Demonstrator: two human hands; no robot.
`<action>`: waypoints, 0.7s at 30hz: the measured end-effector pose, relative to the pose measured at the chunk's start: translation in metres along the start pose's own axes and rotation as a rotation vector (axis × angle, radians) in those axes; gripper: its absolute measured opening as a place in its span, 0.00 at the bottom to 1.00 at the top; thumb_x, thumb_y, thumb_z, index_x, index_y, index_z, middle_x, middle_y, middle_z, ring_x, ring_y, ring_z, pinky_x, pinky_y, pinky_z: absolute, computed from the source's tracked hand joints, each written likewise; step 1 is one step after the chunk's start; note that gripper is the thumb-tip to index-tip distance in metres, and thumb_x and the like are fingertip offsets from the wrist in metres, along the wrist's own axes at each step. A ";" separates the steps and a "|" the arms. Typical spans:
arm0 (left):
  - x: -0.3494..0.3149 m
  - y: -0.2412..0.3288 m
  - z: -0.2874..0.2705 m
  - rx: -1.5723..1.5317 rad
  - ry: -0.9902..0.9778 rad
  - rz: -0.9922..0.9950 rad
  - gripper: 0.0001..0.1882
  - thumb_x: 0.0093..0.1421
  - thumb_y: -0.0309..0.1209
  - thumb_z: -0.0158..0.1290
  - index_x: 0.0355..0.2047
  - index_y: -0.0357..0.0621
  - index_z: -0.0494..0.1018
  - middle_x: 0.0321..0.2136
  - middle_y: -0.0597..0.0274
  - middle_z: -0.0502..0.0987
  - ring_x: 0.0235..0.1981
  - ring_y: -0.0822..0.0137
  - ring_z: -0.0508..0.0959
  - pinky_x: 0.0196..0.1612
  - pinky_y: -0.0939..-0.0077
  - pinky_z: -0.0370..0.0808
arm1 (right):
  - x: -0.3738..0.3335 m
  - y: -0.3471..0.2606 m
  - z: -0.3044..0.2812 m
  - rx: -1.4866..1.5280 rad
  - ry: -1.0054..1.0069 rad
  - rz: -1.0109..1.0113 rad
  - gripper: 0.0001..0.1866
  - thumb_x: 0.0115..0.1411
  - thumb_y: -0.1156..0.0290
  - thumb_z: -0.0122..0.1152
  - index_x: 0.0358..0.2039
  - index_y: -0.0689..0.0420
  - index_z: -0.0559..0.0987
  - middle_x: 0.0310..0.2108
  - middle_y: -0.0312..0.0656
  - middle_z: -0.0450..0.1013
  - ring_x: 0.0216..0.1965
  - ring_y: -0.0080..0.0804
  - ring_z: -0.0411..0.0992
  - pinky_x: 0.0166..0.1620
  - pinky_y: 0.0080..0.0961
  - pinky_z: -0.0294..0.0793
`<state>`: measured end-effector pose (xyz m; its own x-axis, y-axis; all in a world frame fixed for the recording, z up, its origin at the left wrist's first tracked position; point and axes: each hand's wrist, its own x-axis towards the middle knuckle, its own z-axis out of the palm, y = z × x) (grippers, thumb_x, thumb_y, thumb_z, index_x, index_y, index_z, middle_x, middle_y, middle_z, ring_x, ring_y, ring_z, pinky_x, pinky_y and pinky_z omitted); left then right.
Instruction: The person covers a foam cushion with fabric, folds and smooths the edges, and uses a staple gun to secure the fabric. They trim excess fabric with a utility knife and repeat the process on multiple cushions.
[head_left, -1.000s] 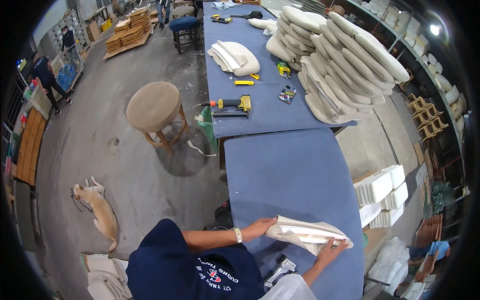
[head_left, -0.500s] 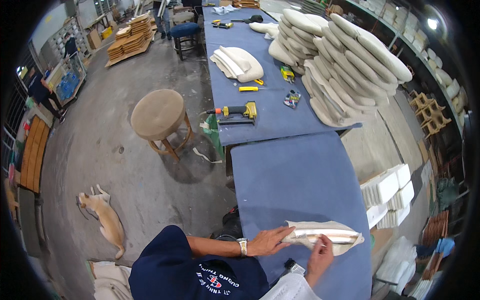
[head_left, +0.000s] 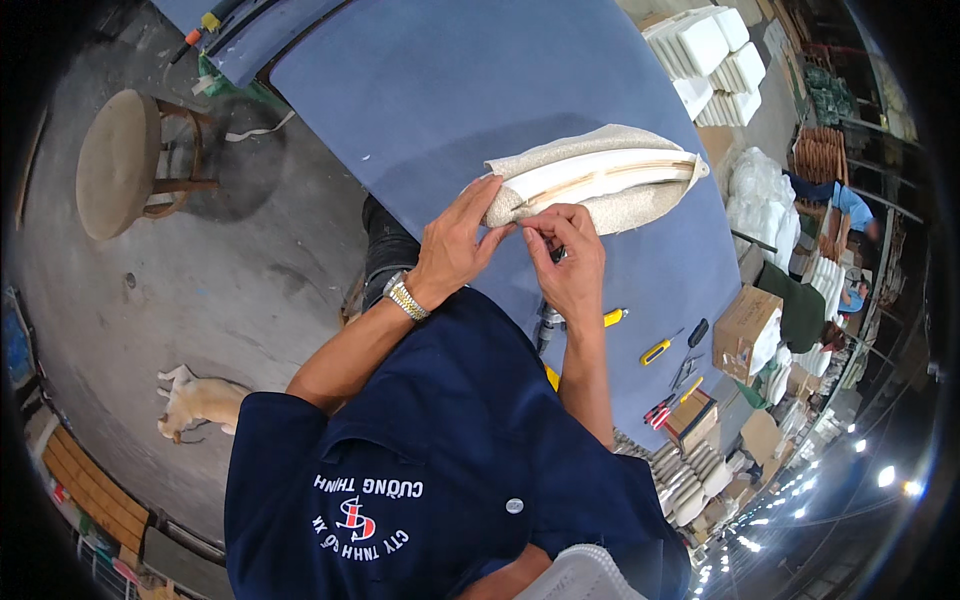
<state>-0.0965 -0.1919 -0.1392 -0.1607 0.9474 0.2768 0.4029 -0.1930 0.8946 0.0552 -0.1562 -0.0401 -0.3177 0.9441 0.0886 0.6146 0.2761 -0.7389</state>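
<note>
A long curved padded piece (head_left: 600,172) rests on the blue-covered table. Its beige fabric cover (head_left: 640,205) lies folded open along both sides, baring white padding and a strip of wood down the middle. My left hand (head_left: 458,238), a metal watch on its wrist, grips the piece's left end, fingers over the top and thumb at the near edge. Beside that thumb, my right hand (head_left: 572,262) pinches the near edge of the fabric at the same end. The exact spot between the right fingertips is hidden.
A yellow-handled screwdriver (head_left: 655,351), red-handled pliers (head_left: 658,412) and a yellow knife (head_left: 614,317) lie on the table right of my right forearm. White padded blocks (head_left: 700,45) are stacked beyond the table. Leftward stand a round stool (head_left: 120,165) and a lying dog (head_left: 203,402).
The view has swung round and come closer to the padded piece. My right hand has gone from the middle of the piece to its left end, beside my left hand.
</note>
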 end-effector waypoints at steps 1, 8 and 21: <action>-0.001 -0.003 0.000 -0.004 0.006 -0.002 0.36 0.58 0.29 0.67 0.66 0.40 0.68 0.61 0.40 0.74 0.61 0.44 0.77 0.58 0.59 0.79 | -0.001 -0.003 0.005 0.005 0.032 0.021 0.09 0.58 0.82 0.69 0.40 0.59 0.86 0.41 0.40 0.75 0.31 0.24 0.72 0.37 0.20 0.75; 0.001 -0.003 -0.005 -0.047 0.039 -0.021 0.34 0.58 0.30 0.68 0.64 0.39 0.71 0.60 0.44 0.75 0.57 0.46 0.79 0.55 0.61 0.80 | 0.010 0.004 0.008 -0.058 0.045 0.002 0.08 0.59 0.82 0.68 0.39 0.60 0.84 0.44 0.43 0.75 0.35 0.26 0.76 0.37 0.23 0.78; 0.003 -0.004 -0.003 0.053 -0.007 0.050 0.34 0.54 0.27 0.69 0.62 0.39 0.73 0.57 0.49 0.77 0.53 0.49 0.81 0.51 0.62 0.81 | 0.022 0.001 0.005 -0.053 -0.032 0.218 0.06 0.60 0.72 0.71 0.35 0.60 0.83 0.32 0.42 0.77 0.27 0.35 0.78 0.34 0.28 0.76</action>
<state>-0.1016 -0.1888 -0.1404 -0.1331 0.9386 0.3183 0.4576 -0.2266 0.8598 0.0456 -0.1364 -0.0422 -0.1951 0.9766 -0.0908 0.7082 0.0763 -0.7018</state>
